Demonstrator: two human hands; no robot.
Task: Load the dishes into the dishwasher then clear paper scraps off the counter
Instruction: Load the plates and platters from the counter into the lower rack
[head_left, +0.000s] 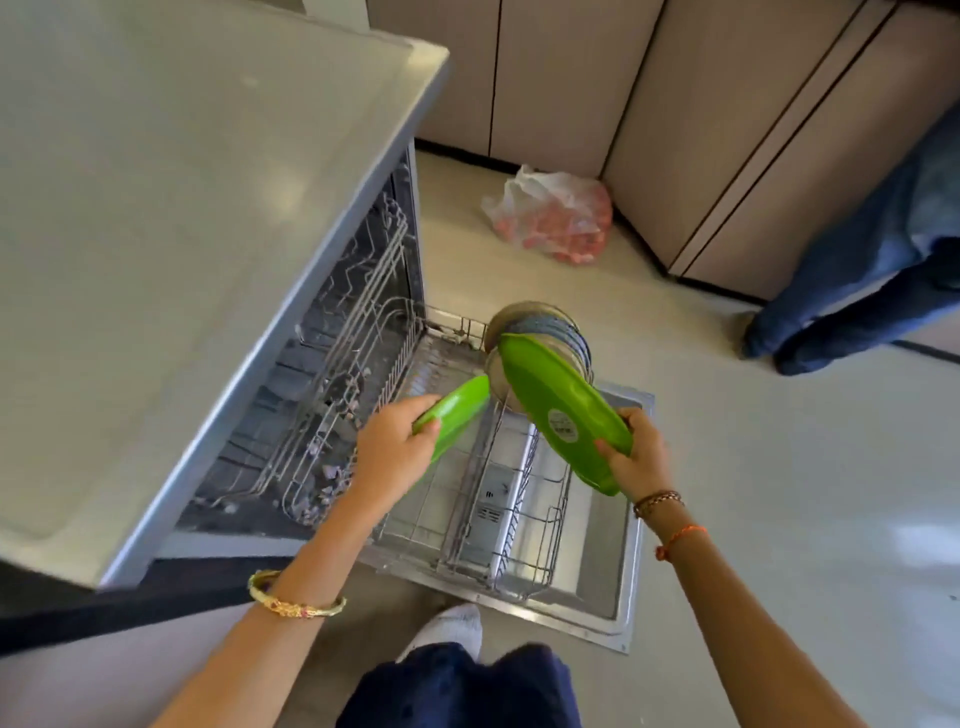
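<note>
The dishwasher's lower wire rack (511, 525) is pulled out over the open door (626, 566). At its far end several steel plates (545, 327) stand on edge. My right hand (636, 452) grips a large green plate (561, 410), tilted on edge against those steel plates. My left hand (397, 441) holds a second green plate (457, 415) edge-on above the rack's middle. The upper rack (343, 332) sits inside the machine with small scraps in it.
The grey counter (171, 218) fills the left side, above the dishwasher. A plastic bag with red contents (558, 218) lies on the floor by the beige cabinets (623, 83). Another person's jeans leg (872, 291) stands at the right. My foot (452, 629) is near the door's front edge.
</note>
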